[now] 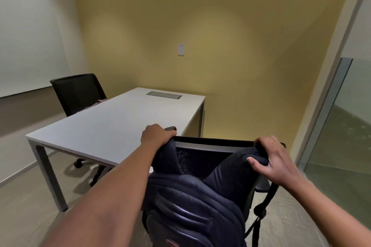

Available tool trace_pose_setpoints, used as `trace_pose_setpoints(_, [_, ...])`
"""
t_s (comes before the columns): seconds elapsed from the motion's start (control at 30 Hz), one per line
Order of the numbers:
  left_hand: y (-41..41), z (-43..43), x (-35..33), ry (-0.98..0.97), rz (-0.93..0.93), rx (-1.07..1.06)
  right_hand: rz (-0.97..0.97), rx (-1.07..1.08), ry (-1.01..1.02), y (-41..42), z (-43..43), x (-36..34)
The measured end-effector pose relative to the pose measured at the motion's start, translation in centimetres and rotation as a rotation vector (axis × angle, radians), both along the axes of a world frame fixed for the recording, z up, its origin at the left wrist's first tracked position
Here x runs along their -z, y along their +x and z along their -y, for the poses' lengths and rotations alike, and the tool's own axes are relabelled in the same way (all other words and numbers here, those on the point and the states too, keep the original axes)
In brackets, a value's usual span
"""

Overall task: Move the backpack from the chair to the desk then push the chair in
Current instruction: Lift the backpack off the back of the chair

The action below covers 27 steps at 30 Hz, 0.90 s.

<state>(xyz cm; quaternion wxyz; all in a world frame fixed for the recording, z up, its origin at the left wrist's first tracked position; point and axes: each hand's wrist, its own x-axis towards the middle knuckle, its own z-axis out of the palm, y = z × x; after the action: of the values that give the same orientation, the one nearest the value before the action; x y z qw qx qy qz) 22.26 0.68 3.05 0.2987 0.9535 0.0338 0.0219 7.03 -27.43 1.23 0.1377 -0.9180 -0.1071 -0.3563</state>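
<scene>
dark navy padded fabric backpack (192, 202) hanging on back of near black mesh office chair (212, 146), left hand (156, 136) closed around left strap at chair top, right hand (275, 160) gripping right strap, white rectangular desk (112, 122) beyond left, second black chair (78, 92) far left, no legible writing

The desk (112, 124) is the landmark. Nearest the camera, off its near-right corner, stands the chair (212, 145) — the backpack (192, 206) hangs on its back, on the side away from the desk. A second chair (77, 93) sits at the desk's far-left side — a cable hatch (164, 94) lies in the desktop's far end.
</scene>
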Motion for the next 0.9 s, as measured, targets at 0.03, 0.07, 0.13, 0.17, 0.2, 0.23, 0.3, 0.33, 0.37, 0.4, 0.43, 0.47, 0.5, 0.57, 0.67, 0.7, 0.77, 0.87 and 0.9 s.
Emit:
trace_pose_setpoints(0.03, [0.1, -0.3, -0.1, -0.009, -0.004, 0.000, -0.001, 0.005, -0.001, 0.1, -0.2, -0.1])
trace_pose_setpoints(0.07, [0.1, -0.7, -0.2, -0.026, -0.016, -0.003, -0.004, 0.008, 0.004, 0.1, -0.5, -0.2])
trace_pose_setpoints(0.13, [0.2, -1.6, -0.1, -0.055, -0.030, -0.014, -0.018, 0.019, 0.018, 0.1, -0.8, -0.4])
trace_pose_setpoints(0.17, [0.2, -2.1, 0.0, -0.065, -0.033, -0.014, -0.021, 0.032, 0.019, 0.2, -0.9, -0.5])
trace_pose_setpoints(0.2, [0.3, -2.6, 0.1, -0.070, -0.038, -0.010, -0.021, 0.048, 0.018, 0.2, -1.0, -0.6])
trace_pose_setpoints(0.23, [0.2, -3.1, 0.1, -0.073, -0.050, -0.008, -0.019, 0.068, 0.018, 0.2, -1.1, -0.8])
trace_pose_setpoints(0.3, [0.2, -4.0, 0.2, -0.076, -0.081, -0.011, -0.024, 0.100, 0.022, 0.4, -1.6, -1.2])
trace_pose_setpoints(0.33, [0.2, -4.4, 0.2, -0.079, -0.091, -0.010, -0.033, 0.107, 0.022, 0.4, -1.9, -1.4])
trace_pose_setpoints(0.37, [0.0, -4.7, 0.1, -0.080, -0.098, -0.009, -0.044, 0.111, 0.020, 0.5, -2.2, -1.6])
trace_pose_setpoints(0.4, [-0.1, -5.0, 0.1, -0.084, -0.103, -0.006, -0.054, 0.110, 0.017, 0.4, -2.5, -1.8])
trace_pose_setpoints(0.43, [-0.4, -5.3, 0.1, -0.091, -0.112, -0.002, -0.063, 0.108, 0.011, 0.4, -2.6, -2.1])
trace_pose_setpoints(0.47, [-0.5, -5.5, 0.1, -0.093, -0.119, 0.009, -0.072, 0.105, 0.002, 0.3, -2.7, -2.2])
trace_pose_setpoints(0.5, [-0.9, -5.7, 0.0, -0.083, -0.134, 0.022, -0.080, 0.099, -0.011, 0.2, -2.7, -2.4])
trace_pose_setpoints(0.57, [-1.6, -6.0, -0.3, -0.045, -0.181, 0.060, -0.088, 0.090, -0.040, 0.0, -2.7, -2.6])
trace_pose_setpoints(0.67, [-3.1, -6.5, -1.5, -0.027, -0.325, 0.152, -0.093, 0.101, -0.054, -0.4, -2.9, -3.0])
trace_pose_setpoints(0.7, [-3.7, -6.6, -2.0, -0.011, -0.363, 0.183, -0.091, 0.101, -0.051, -0.5, -3.0, -3.1])
trace_pose_setpoints(0.77, [-4.7, -6.8, -3.0, 0.040, -0.380, 0.213, -0.084, 0.087, -0.027, -0.9, -3.1, -3.5])
trace_pose_setpoints(0.87, [-6.7, -6.4, -5.6, 0.059, -0.395, 0.206, -0.063, 0.107, 0.044, -1.7, -2.9, -4.5])
trace_pose_setpoints(0.9, [-7.5, -6.1, -6.7, 0.066, -0.396, 0.189, -0.045, 0.121, 0.065, -2.1, -2.8, -4.9])
